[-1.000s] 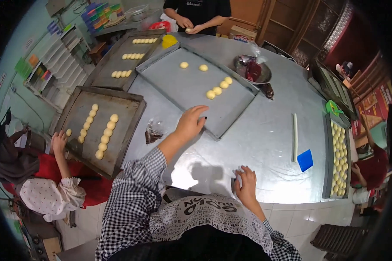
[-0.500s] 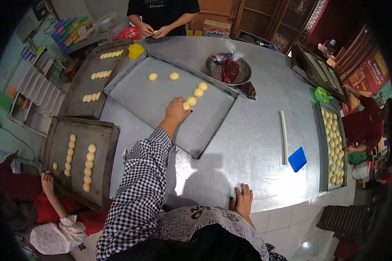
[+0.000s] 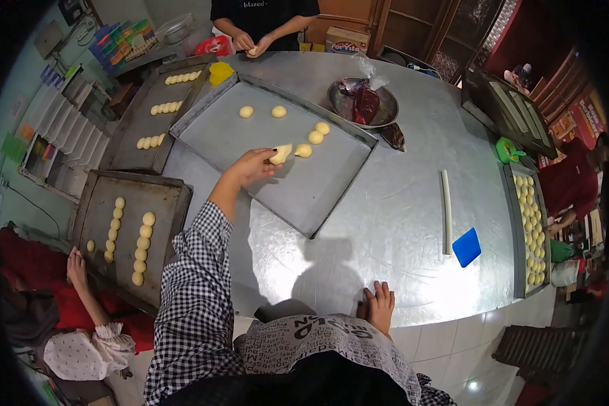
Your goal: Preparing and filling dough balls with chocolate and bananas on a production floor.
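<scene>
My left hand (image 3: pixel 254 166) is closed on a pale yellow dough ball (image 3: pixel 282 154), pulled out of its round shape, above the large metal tray (image 3: pixel 318 215). Right beside it in that tray sits another dough ball (image 3: pixel 303 150) with a small peak on its side. Two more balls, one of them the far ball (image 3: pixel 322 128), continue the short row. Two others, including a single ball (image 3: pixel 246 112), lie apart toward the tray's far side. At the table's near edge my right hand (image 3: pixel 380 308) rests with fingers apart, holding nothing.
Trays with dough rows, such as the dark tray (image 3: pixel 101 271), stand left; another full tray (image 3: pixel 509 183) lies right. A metal bowl (image 3: pixel 388 111) with a dark red bag, a white rod (image 3: pixel 446 210) and a blue scraper (image 3: pixel 466 247) are on the table. Other people stand around.
My left hand has lifted a dough ball off the row and drawn it back to the left. The ball is now stretched. My right hand stays at the table edge.
</scene>
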Demonstrator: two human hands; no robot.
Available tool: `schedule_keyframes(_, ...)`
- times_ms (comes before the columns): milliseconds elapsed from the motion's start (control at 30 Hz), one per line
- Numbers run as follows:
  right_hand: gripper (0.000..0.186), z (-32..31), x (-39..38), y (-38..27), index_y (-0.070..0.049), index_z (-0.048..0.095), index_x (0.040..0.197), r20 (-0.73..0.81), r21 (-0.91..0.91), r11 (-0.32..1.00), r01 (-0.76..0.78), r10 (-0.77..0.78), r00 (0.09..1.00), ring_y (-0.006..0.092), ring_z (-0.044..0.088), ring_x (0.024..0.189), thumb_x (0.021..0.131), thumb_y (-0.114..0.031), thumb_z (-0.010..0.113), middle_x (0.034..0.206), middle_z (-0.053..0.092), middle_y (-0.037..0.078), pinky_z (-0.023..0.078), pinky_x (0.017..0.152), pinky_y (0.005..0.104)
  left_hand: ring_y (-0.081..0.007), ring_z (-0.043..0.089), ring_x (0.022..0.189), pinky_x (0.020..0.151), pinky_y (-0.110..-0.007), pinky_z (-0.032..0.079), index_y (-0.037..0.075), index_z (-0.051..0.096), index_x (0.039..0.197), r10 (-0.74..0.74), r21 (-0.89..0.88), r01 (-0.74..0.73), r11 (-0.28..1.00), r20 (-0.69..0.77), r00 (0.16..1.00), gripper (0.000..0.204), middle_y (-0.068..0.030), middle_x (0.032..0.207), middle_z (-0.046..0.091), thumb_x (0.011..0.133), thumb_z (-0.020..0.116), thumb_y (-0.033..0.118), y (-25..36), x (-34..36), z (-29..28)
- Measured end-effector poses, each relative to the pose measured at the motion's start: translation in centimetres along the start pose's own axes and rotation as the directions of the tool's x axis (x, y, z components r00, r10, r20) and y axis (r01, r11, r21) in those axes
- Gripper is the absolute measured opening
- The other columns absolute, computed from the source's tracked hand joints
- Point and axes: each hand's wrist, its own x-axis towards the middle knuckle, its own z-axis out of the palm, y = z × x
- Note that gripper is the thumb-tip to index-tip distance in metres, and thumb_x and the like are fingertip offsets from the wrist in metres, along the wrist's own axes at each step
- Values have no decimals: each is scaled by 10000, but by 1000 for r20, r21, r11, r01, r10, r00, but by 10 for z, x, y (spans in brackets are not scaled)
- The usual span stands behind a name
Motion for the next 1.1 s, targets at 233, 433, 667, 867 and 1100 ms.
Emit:
schedule_keyframes(233, 343, -15, 21, -8, -22, 575, 1123, -137, 363, 930, 56, -6, 991, 388, 416, 1203, 780, -28, 571, 1300, 452, 201, 327, 1017, 443, -150, 574, 890, 734, -279, 495, 11, 455, 1289, 272, -649, -30, 760, 275, 922, 443, -118, 1211, 575, 981, 376, 319, -20, -118, 91)
schedule_keyframes(433, 280, -92, 104, -79, 14, 578, 1108, -148, 710, 676, 196, -129, 981, 279, 531, 1109, 840, -5, 500, 1187, 540, 163, 434, 914, 346, -185, 612, 970, 777, -266, 526, 11, 431, 1318, 288, -448, -158, 880, 239, 927, 405, -135, 1208, 579, 990, 418, 247, -75, -194, 156)
schedule_keyframes(667, 252, -114, 115, -153, -8, 581, 1120, -223, 648, 649, 398, -338, 914, 212, 560, 1058, 881, -68, 525, 1148, 579, 130, 451, 852, 293, -200, 625, 989, 832, -337, 544, -9, 518, 1224, 426, -279, -397, 874, 50, 903, 333, -120, 1176, 600, 978, 462, 208, -99, -259, 174)
schedule_keyframes(867, 275, -95, 106, -162, -11, 578, 1174, 250, 954, 260, -148, -416, 874, 127, 583, 953, 932, -119, 508, 1030, 638, 77, 460, 856, 257, -235, 579, 1083, 935, -398, 493, -57, 495, 1201, 326, -766, -81, 637, 173, 929, 500, -143, 1200, 565, 994, 370, 381, -105, -302, 159)
schedule_keyframes(1100, 662, -76, 85, -177, -73, 180, 1465, 177, 961, 272, -44, -485, 856, 146, 527, 1009, 892, 13, 501, 1194, 483, 84, 440, 908, 288, -208, 574, 1091, 933, -359, 474, -14, 474, 1254, 419, -509, -395, 765, -74, 905, 360, -135, 1194, 569, 988, 424, 222, -119, -316, 162)
